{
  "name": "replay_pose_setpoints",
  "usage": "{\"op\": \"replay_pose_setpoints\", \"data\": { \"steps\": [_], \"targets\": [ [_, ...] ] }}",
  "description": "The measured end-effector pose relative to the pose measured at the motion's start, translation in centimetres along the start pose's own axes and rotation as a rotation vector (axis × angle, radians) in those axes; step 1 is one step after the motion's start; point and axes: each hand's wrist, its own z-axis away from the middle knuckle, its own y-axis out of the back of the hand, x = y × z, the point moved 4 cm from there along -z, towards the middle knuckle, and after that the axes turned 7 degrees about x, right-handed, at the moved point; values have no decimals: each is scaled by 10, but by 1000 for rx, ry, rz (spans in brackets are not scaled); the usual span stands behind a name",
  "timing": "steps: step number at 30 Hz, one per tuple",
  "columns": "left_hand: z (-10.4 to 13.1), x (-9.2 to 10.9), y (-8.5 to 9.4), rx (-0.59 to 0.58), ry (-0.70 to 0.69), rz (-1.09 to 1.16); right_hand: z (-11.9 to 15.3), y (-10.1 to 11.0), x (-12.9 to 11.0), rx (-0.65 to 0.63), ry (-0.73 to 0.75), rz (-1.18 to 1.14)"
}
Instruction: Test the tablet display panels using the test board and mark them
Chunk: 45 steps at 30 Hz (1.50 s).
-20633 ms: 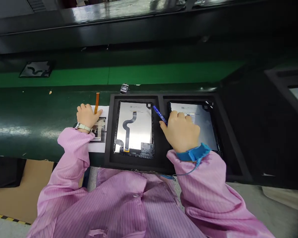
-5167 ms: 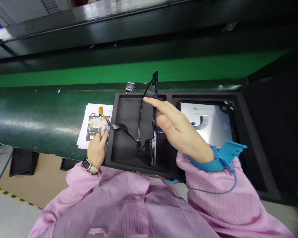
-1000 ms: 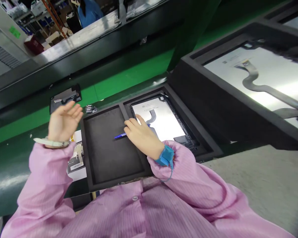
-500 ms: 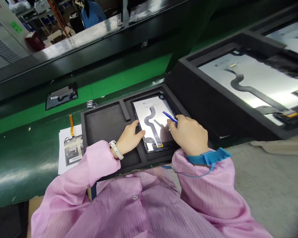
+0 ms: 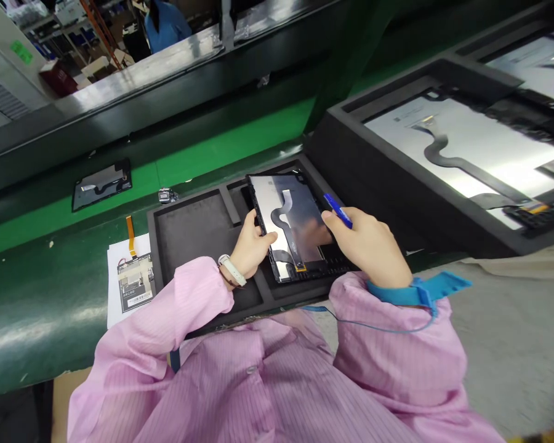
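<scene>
An opened tablet screen assembly [image 5: 305, 209] with a silvery back lies tilted in the right compartment of a black foam tray [image 5: 226, 206], its left edge raised. A dark flex cable [image 5: 284, 224] snakes down it to a gold connector. My left hand [image 5: 252, 246] grips that left edge, thumb on the silvery face and fingers at the side. My right hand [image 5: 367, 243] is closed around a blue pen-like tool [image 5: 338, 210], just right of the assembly. Whether this hand also touches the assembly's right edge I cannot tell.
At left, a battery-like part [image 5: 136, 283] with an orange flex strip lies on white paper [image 5: 114, 307]. Another tablet assembly [image 5: 102, 184] rests on the green belt [image 5: 189, 157]. Stacked foam trays [image 5: 369, 178] holding more assemblies rise at right. A person in blue [image 5: 166, 27] is far behind.
My left hand has taken hold of the assembly's left edge and lifted it, so it tilts now. My right hand has shifted right with the blue tool.
</scene>
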Motion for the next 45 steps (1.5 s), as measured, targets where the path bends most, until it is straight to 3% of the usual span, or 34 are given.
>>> {"op": "replay_pose_setpoints", "data": {
  "steps": [4, 6, 10, 13, 16, 20, 27, 30, 32, 35, 37, 38, 41, 45],
  "targets": [
    [19, 19, 12, 40, -109, 31, 11, 6, -7, 32, 81, -197],
    [37, 36, 33, 117, -207, 28, 24, 9, -22, 81, 200, -319],
    [77, 59, 91, 340, -315, 22, 51, 0, -66, 103, 440, -457],
    [101, 54, 133, 451, -268, 40, 61, -29, -99, -109, 481, -447],
    [110, 33, 164, 481, -175, 88, 66, -65, -120, -381, 513, -383],
    [106, 5, 183, 498, -127, 17, 67, -94, -121, -445, 521, -266],
    [104, -11, 174, 560, -114, -165, 70, -106, -111, -372, 522, -168],
    [112, 0, 174, 531, -258, -254, 83, -102, -113, -358, 543, -123],
    [115, 16, 183, 543, -410, -383, 94, -95, -114, -339, 569, -80],
    [104, 45, 213, 772, -539, -780, 101, -76, -116, -164, 644, -15],
    [86, 58, 237, 955, -433, -1099, 94, -65, -117, -50, 663, -19],
    [75, 62, 248, 988, -382, -1153, 88, -63, -118, -35, 654, -26],
    [48, 65, 270, 1013, -289, -1189, 68, -69, -117, -81, 613, 28],
    [35, 62, 283, 1015, -277, -1137, 60, -76, -115, -25, 602, 267]
  ]
}}
